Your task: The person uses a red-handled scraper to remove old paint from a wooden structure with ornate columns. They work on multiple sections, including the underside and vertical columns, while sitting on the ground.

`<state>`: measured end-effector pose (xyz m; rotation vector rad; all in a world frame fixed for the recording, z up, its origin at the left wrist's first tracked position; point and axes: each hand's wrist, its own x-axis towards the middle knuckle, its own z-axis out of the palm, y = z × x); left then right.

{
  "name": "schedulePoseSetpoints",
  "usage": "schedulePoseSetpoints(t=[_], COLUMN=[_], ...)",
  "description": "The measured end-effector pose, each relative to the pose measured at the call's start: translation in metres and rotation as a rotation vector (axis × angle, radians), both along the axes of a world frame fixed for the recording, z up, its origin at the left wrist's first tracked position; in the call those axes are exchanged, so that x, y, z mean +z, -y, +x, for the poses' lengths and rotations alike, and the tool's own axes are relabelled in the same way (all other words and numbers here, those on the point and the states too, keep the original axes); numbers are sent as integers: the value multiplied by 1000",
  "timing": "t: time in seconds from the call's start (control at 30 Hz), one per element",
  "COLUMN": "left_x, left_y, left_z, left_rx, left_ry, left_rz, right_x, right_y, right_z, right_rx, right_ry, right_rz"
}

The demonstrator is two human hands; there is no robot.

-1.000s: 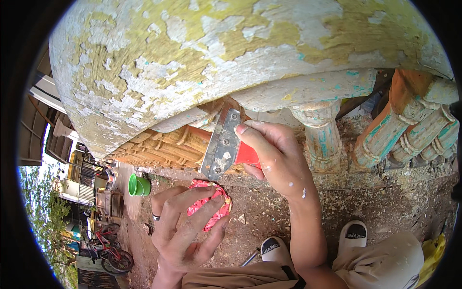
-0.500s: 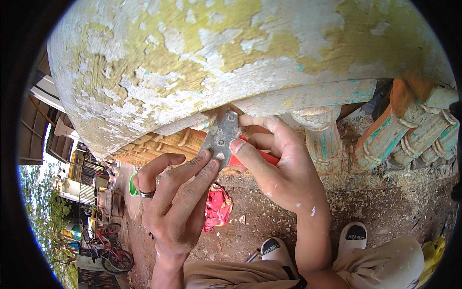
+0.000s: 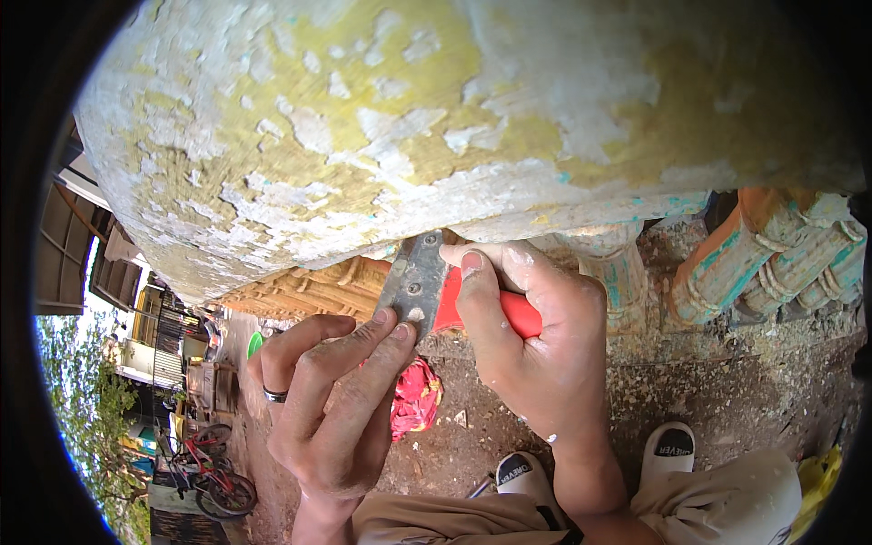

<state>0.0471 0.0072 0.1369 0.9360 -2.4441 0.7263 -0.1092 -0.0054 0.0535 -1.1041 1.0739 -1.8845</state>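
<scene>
Between my hands is a scraper [image 3: 413, 289] with a flat grey metal head, screws in it and a red handle. My left hand [image 3: 331, 404], a dark ring on one finger, pinches the lower end of the metal head with its fingertips. Wrapped round the red handle is my right hand [image 3: 536, 336], its thumb and forefinger close to the metal. The upper end of the head meets the underside of a rail [image 3: 409, 136] with peeling yellow and white paint. White specks dot my right hand. The contact edge is hidden under the rail.
Worn balusters [image 3: 727, 263] with turquoise traces stand at the right, and orange-brown ones [image 3: 318, 289] at the left. Paint flakes litter the ground [image 3: 472, 427]. A red cloth [image 3: 416, 400] lies below my hands. A red bicycle [image 3: 213, 477] and a green basin [image 3: 255, 343] are farther left.
My right hand has shifted its grip, with the thumb now off the metal head and fingers closed round the handle. The rail's underside shows less, as the view has tipped slightly.
</scene>
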Motion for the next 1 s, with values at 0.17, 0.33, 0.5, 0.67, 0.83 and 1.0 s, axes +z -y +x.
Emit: schedulePoseSetpoints(t=[0.17, 0.33, 0.5, 0.67, 0.83, 1.0], left_x=[8, 13, 13, 13, 13, 15], left_y=[2, 2, 4, -1, -5, 0], left_z=[-2, -6, -5, 0, -3, -6], left_rx=[37, 101, 127, 104, 100, 149], left_ry=[-44, -29, -5, 46, 40, -22], left_rz=[6, 29, 14, 34, 42, 36], right_x=[12, 11, 3, -11, -3, 10], right_y=[6, 9, 14, 9, 5, 4], right_z=[3, 7, 31, 34, 23, 16], right_rx=[-117, -158, -392, -317, -213, -201], right_ry=[-105, -143, -110, -74, -13, -103], right_rz=[-19, 12, -206, -138, -22, 32])
